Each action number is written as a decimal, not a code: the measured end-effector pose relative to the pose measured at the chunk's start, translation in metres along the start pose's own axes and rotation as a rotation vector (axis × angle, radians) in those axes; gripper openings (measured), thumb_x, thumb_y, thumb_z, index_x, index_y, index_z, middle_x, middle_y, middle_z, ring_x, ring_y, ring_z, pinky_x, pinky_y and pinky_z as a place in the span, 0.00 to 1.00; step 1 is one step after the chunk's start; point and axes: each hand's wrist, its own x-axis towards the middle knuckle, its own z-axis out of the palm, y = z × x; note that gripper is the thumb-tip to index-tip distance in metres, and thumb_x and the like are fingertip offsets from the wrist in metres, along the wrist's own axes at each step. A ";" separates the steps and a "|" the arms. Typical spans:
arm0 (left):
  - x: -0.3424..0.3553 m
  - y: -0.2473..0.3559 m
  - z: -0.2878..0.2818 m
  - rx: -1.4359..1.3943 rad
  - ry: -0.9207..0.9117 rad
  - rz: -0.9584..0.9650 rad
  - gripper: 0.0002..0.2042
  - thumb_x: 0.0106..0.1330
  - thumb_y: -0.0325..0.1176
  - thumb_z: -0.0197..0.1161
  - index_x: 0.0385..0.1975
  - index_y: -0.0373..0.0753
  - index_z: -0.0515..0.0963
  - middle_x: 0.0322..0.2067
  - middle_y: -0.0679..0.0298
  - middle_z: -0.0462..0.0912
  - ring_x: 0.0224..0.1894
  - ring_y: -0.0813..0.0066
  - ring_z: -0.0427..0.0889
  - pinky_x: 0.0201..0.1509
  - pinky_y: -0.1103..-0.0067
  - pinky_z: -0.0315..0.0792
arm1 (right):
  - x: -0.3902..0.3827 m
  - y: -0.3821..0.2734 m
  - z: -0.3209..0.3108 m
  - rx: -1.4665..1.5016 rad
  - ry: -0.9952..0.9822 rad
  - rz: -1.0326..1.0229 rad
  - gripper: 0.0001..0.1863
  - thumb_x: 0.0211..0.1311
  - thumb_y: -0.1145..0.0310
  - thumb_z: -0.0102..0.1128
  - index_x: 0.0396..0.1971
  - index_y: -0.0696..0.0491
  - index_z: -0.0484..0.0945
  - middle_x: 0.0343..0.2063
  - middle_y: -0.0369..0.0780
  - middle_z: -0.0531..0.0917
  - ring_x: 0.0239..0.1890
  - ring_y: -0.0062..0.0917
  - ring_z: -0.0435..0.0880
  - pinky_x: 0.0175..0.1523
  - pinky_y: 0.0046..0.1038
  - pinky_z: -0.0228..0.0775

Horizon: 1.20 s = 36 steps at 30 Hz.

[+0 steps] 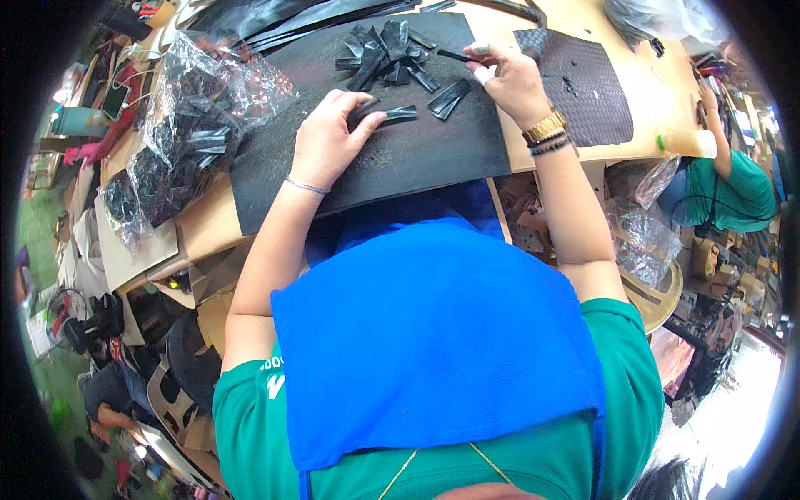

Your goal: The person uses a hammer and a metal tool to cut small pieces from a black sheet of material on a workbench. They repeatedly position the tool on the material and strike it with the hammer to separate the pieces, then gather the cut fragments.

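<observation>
Centre of black rectangular mat: my left hand, pinching one glossy black strip. Its right edge: my right hand, pinching one slim dark piece. Its far side: heaped black strips, finished share unclear.

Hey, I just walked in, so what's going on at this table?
The person's left hand holds a short black strip over a dark mat, while the right hand pinches a narrow black piece. A loose pile of black strips lies on the mat beyond, and a clear plastic bag sits to the left.
</observation>
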 end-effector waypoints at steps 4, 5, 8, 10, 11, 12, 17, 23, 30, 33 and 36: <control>-0.007 -0.013 -0.006 -0.468 0.001 -0.282 0.13 0.70 0.37 0.57 0.46 0.36 0.79 0.33 0.70 0.81 0.32 0.88 0.74 0.40 0.86 0.71 | -0.026 -0.039 0.002 0.138 -0.038 -0.371 0.09 0.52 0.75 0.66 0.35 0.50 0.83 0.30 0.39 0.83 0.34 0.32 0.83 0.42 0.27 0.77; -0.009 -0.017 -0.006 -0.611 -0.022 -0.337 0.12 0.71 0.36 0.57 0.47 0.37 0.79 0.34 0.71 0.81 0.32 0.89 0.72 0.39 0.87 0.70 | -0.039 -0.046 0.005 0.125 -0.104 -0.369 0.10 0.49 0.74 0.68 0.34 0.50 0.83 0.34 0.38 0.83 0.36 0.33 0.83 0.44 0.30 0.76; -0.015 -0.016 -0.009 -0.964 -0.060 -0.452 0.13 0.72 0.35 0.55 0.51 0.40 0.77 0.34 0.73 0.80 0.31 0.91 0.68 0.36 0.88 0.67 | -0.066 -0.050 0.017 0.011 -0.272 -0.532 0.10 0.50 0.74 0.68 0.35 0.51 0.83 0.38 0.36 0.83 0.42 0.31 0.82 0.50 0.30 0.73; -0.014 -0.005 -0.012 -0.918 -0.039 -0.425 0.13 0.72 0.35 0.55 0.53 0.40 0.77 0.35 0.73 0.80 0.34 0.90 0.70 0.38 0.88 0.68 | -0.077 -0.048 0.017 0.060 -0.238 -0.433 0.11 0.52 0.73 0.68 0.37 0.51 0.82 0.40 0.38 0.83 0.44 0.33 0.81 0.53 0.31 0.71; -0.016 -0.001 -0.015 -0.889 -0.025 -0.411 0.14 0.72 0.35 0.55 0.53 0.40 0.76 0.36 0.73 0.80 0.36 0.90 0.71 0.39 0.88 0.68 | -0.079 -0.046 0.014 0.080 -0.231 -0.380 0.11 0.52 0.73 0.68 0.38 0.51 0.82 0.41 0.38 0.83 0.45 0.34 0.81 0.54 0.31 0.70; -0.016 -0.006 -0.012 -0.927 -0.016 -0.358 0.14 0.71 0.35 0.57 0.54 0.39 0.76 0.38 0.70 0.82 0.39 0.88 0.75 0.42 0.86 0.72 | -0.078 -0.045 0.010 0.053 -0.189 -0.360 0.11 0.53 0.74 0.68 0.39 0.51 0.82 0.42 0.39 0.83 0.46 0.33 0.81 0.54 0.31 0.71; -0.016 0.003 -0.009 -1.139 -0.064 -0.513 0.17 0.70 0.34 0.58 0.56 0.38 0.73 0.44 0.61 0.83 0.45 0.78 0.81 0.49 0.81 0.76 | -0.079 -0.040 -0.005 0.126 -0.041 -0.197 0.10 0.53 0.75 0.67 0.37 0.52 0.83 0.37 0.39 0.84 0.41 0.32 0.82 0.48 0.30 0.73; -0.017 0.007 0.001 -1.479 -0.103 -0.569 0.19 0.71 0.33 0.57 0.60 0.38 0.68 0.47 0.59 0.82 0.50 0.71 0.81 0.52 0.77 0.78 | -0.083 -0.050 -0.007 0.142 -0.057 -0.173 0.11 0.53 0.74 0.68 0.38 0.53 0.82 0.36 0.40 0.85 0.40 0.31 0.82 0.46 0.29 0.73; -0.018 0.023 0.012 -1.322 -0.007 -0.516 0.19 0.68 0.29 0.60 0.58 0.39 0.71 0.45 0.62 0.82 0.47 0.73 0.82 0.49 0.81 0.77 | -0.076 0.009 -0.042 -0.537 0.132 -0.032 0.23 0.59 0.58 0.65 0.52 0.53 0.76 0.45 0.46 0.81 0.49 0.41 0.78 0.55 0.39 0.69; -0.015 0.024 0.024 -1.030 0.038 -0.254 0.17 0.67 0.26 0.61 0.55 0.38 0.75 0.43 0.64 0.83 0.45 0.77 0.82 0.49 0.83 0.76 | -0.087 0.031 -0.052 -0.693 0.004 0.256 0.27 0.59 0.52 0.63 0.54 0.53 0.73 0.46 0.47 0.80 0.49 0.43 0.78 0.55 0.39 0.69; -0.013 0.024 0.036 -0.920 0.021 -0.019 0.16 0.65 0.22 0.61 0.54 0.37 0.75 0.45 0.62 0.83 0.46 0.77 0.81 0.51 0.81 0.76 | -0.092 0.047 -0.063 -0.604 -0.043 0.277 0.27 0.64 0.51 0.56 0.55 0.53 0.70 0.46 0.50 0.78 0.50 0.44 0.78 0.55 0.42 0.69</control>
